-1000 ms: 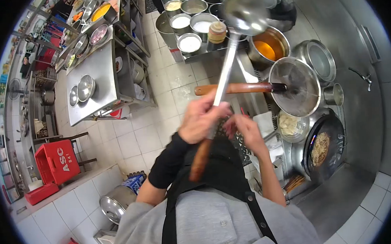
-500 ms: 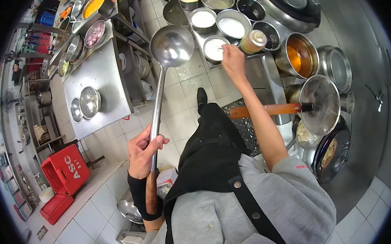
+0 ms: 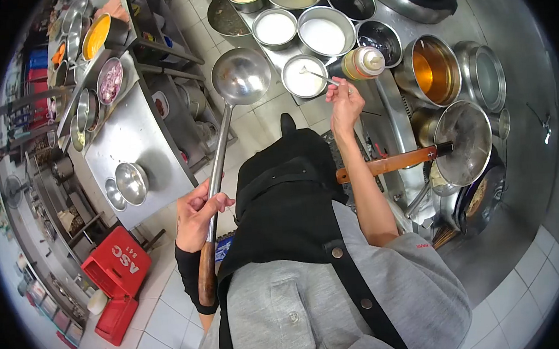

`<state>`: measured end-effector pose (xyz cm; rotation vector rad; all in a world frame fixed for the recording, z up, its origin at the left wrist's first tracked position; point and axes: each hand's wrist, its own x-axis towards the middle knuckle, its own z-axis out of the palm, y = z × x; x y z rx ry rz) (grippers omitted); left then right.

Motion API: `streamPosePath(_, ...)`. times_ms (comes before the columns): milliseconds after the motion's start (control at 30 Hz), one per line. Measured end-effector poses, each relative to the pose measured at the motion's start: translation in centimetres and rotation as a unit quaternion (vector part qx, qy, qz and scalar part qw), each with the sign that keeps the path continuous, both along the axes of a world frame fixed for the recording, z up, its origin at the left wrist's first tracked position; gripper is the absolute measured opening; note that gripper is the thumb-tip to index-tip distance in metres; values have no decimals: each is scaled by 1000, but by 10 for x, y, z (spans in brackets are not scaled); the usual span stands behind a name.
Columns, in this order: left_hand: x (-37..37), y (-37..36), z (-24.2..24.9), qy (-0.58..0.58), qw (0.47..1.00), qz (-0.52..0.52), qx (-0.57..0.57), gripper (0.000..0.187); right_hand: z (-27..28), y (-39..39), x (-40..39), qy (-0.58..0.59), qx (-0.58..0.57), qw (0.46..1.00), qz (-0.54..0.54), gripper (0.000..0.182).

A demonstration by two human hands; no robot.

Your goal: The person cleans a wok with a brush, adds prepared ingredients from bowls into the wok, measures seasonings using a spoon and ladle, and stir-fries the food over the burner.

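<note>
My left hand (image 3: 195,217) is closed round the handle of a long ladle (image 3: 241,75) with a wooden grip end. Its wide steel bowl points away from me over the floor and looks bare. My right hand (image 3: 347,108) pinches the handle of a small spoon (image 3: 325,78). The spoon's tip lies in a steel pot of white powder or grains (image 3: 304,85), the nearest of several on the counter. Close beside that hand stands a squeeze bottle (image 3: 363,62) with yellowish contents. Below my right forearm stretches the wooden handle of a strainer (image 3: 464,146).
A pot of orange-brown oil (image 3: 435,71) stands at the right, near a lidded pot (image 3: 482,78). On the left, a steel table (image 3: 118,120) bears bowls, including chopped onion (image 3: 110,82). A red box (image 3: 117,265) sits open at lower left.
My right hand has drawn back toward me, and the spoon now shows in its fingers. The left hand still holds the ladle. The whole view has shifted slightly.
</note>
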<state>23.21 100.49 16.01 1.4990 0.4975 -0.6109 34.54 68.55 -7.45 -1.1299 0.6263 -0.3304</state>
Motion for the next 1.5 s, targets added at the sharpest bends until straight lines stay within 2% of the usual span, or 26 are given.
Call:
streamPosePath(167,23,7,0,5,999,-42,-7,53,30,-8,-17,-17,48,998,-46,28)
streamPosePath(300,37,6,5,15,998,-65,-9,52,69,5,-16,-42,36,998,-32,26)
streamPosePath(367,44,5,4,21,997,-72,-12,52,91,26,-10,-47,-127,989,61,25)
streamPosePath(400,48,4,4,25,997,-77,-12,51,101,33,-6,-47,-207,971,107,25)
streamPosePath(433,51,4,5,31,996,-81,-12,51,108,37,3,-100,-331,933,96,24)
streamPosePath(533,57,1,9,20,997,-65,-23,49,98,36,35,-52,-270,959,68,24)
streamPosePath(667,62,9,1,8,999,-35,-26,49,52,50,93,-56,-136,988,49,24)
streamPosePath(800,79,23,-2,3,1000,-13,-21,50,32,63,125,12,-131,991,39,25)
streamPosePath(900,93,36,-6,2,1000,-8,-19,49,19,70,137,-9,-98,995,23,27)
streamPosePath(1033,118,46,-6,-6,1000,-24,-15,33,17,76,152,-17,-56,998,-2,27)
streamPosePath(1133,136,55,-8,-3,998,-54,-15,46,13,75,151,-15,-16,999,-25,26)
streamPosePath(1233,146,63,-11,-9,998,-56,-21,36,16,68,139,-27,42,997,-51,24)
streamPosePath(1367,161,65,-8,-4,997,-79,-18,47,53,77,130,-77,111,990,-35,26)
streamPosePath(1467,171,68,-12,-2,996,-82,-29,47,93,102,130,-87,-51,992,75,26)
streamPosePath(1500,174,68,-13,0,996,-83,-34,47,104,108,133,-85,-149,979,109,27)
